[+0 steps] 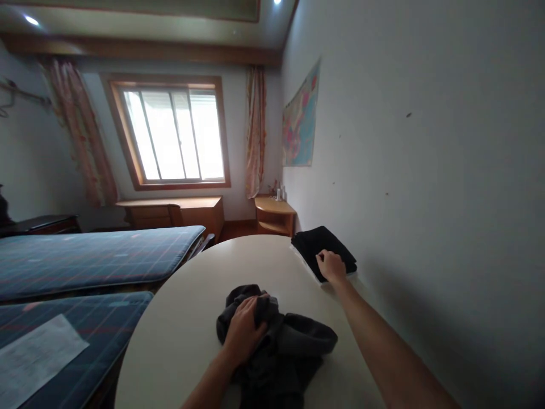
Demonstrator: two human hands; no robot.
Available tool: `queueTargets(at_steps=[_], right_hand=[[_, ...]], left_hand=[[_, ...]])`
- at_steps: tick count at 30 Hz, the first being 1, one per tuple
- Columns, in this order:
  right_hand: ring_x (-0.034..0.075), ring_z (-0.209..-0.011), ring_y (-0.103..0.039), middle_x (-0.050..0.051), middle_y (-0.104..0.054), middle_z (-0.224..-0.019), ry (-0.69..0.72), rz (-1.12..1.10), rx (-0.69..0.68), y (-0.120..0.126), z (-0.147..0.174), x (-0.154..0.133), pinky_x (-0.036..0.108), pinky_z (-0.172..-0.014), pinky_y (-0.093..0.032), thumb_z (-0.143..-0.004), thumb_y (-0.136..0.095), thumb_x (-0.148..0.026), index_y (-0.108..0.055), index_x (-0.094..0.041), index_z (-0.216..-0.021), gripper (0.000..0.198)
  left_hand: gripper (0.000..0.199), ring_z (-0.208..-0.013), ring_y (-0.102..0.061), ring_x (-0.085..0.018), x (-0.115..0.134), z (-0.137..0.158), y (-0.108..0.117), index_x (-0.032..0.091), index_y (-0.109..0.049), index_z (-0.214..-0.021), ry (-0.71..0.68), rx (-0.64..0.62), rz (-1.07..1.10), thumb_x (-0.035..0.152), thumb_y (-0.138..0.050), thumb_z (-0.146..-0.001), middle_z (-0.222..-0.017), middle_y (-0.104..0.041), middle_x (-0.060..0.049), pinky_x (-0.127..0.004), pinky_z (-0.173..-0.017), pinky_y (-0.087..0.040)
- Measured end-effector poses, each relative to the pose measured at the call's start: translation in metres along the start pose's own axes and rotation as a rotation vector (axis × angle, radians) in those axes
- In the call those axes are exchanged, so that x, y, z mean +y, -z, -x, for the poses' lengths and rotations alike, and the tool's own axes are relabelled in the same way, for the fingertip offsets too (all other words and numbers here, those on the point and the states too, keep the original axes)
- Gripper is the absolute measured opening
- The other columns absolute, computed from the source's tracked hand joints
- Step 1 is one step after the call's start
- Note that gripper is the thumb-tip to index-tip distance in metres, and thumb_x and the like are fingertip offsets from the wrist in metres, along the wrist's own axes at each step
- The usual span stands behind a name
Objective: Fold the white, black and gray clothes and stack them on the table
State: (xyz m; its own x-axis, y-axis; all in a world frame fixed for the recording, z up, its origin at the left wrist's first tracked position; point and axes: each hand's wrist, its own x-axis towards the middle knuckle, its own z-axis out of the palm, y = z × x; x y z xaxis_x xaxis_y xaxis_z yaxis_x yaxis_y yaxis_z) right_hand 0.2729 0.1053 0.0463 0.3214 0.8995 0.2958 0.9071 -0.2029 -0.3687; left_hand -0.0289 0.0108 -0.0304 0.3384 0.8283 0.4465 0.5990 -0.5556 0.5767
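Note:
A crumpled dark grey garment (304,335) lies bunched on the near part of the round white table (170,324). My left hand (246,325) grips its bunched upper part, with the fingers over the cloth and the thumb to the right. At the table's right side, against the wall, is a black folded cloth (319,238) with a white edge beneath it. My right hand (332,266) is on or just over this cloth with its fingers curled in. Whether the fingers pinch the fabric I cannot tell.
The wall (426,227) rises close along the table's right side. Left of the table are mattresses with blue plaid covers (97,253), and a white paper (42,352) lies on the nearer one. A wooden corner shelf (275,207) and a low desk (196,207) stand beyond.

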Motion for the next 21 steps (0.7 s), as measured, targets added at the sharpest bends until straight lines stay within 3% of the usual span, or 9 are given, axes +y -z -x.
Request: queueTargets(at_steps=[5,9,10,13,14,18,21], right_hand=[[0.024,-0.089,-0.068,0.011,-0.072,-0.094,0.076,-0.02,0.042,0.021,-0.013,0.005,0.03,-0.072,-0.044,-0.099,-0.043,-0.03,-0.065,-0.019,-0.103,0.025],[0.026,-0.088,-0.066,0.013,-0.071,-0.096,0.161,-0.036,0.18,0.08,-0.017,-0.003,0.032,-0.073,-0.043,-0.1,-0.038,-0.035,-0.059,-0.018,-0.112,0.029],[0.026,-0.089,-0.066,0.013,-0.07,-0.098,0.187,-0.054,0.25,0.1,-0.017,-0.006,0.032,-0.073,-0.043,-0.101,-0.036,-0.037,-0.057,-0.019,-0.113,0.03],[0.027,-0.084,-0.064,0.014,-0.069,-0.097,0.28,-0.266,0.719,0.16,-0.018,-0.014,0.035,-0.072,-0.045,-0.099,-0.036,-0.039,-0.056,-0.019,-0.111,0.031],[0.026,-0.081,-0.063,0.013,-0.068,-0.094,0.289,-0.315,0.767,0.178,-0.018,-0.018,0.036,-0.072,-0.046,-0.098,-0.038,-0.038,-0.057,-0.019,-0.107,0.028],[0.02,-0.066,-0.058,0.004,-0.062,-0.077,0.419,-0.521,0.633,0.232,-0.014,-0.04,0.034,-0.064,-0.048,-0.087,-0.054,-0.03,-0.057,-0.022,-0.099,0.015],[0.016,-0.062,-0.056,-0.001,-0.059,-0.073,0.583,-0.834,0.474,0.253,-0.001,-0.069,0.03,-0.059,-0.049,-0.091,-0.05,-0.029,-0.054,-0.025,-0.108,0.018]], left_hand=[[0.058,-0.132,-0.049,-0.03,-0.001,0.004,0.009,0.023,-0.052,-0.137,-0.007,0.053,0.113,0.022,-0.058,-0.08,-0.143,-0.055,-0.009,-0.047,-0.114,-0.036],[0.063,-0.132,-0.049,-0.028,-0.003,0.01,0.006,0.023,-0.031,-0.151,-0.016,0.144,0.252,0.034,-0.052,-0.093,-0.145,-0.052,-0.012,-0.049,-0.113,-0.036],[0.063,-0.132,-0.05,-0.027,-0.003,0.011,0.005,0.023,-0.028,-0.153,-0.014,0.177,0.287,0.035,-0.05,-0.095,-0.144,-0.052,-0.012,-0.049,-0.112,-0.036],[0.059,-0.129,-0.053,-0.026,0.001,0.009,0.009,0.025,-0.026,-0.153,-0.005,0.307,0.36,0.036,-0.045,-0.098,-0.147,-0.049,-0.012,-0.049,-0.11,-0.038],[0.059,-0.127,-0.054,-0.026,0.005,0.008,0.012,0.026,-0.025,-0.153,-0.007,0.342,0.375,0.037,-0.045,-0.098,-0.148,-0.047,-0.012,-0.049,-0.11,-0.039],[0.066,-0.124,-0.055,-0.026,0.039,-0.002,0.03,0.031,-0.017,-0.155,-0.073,0.39,0.38,0.038,-0.049,-0.097,-0.155,-0.036,-0.012,-0.049,-0.107,-0.042],[0.089,-0.115,-0.06,-0.024,0.084,-0.016,0.048,0.036,-0.003,-0.156,-0.132,0.294,0.427,0.04,-0.063,-0.091,-0.16,-0.025,-0.014,-0.043,-0.094,-0.052]])
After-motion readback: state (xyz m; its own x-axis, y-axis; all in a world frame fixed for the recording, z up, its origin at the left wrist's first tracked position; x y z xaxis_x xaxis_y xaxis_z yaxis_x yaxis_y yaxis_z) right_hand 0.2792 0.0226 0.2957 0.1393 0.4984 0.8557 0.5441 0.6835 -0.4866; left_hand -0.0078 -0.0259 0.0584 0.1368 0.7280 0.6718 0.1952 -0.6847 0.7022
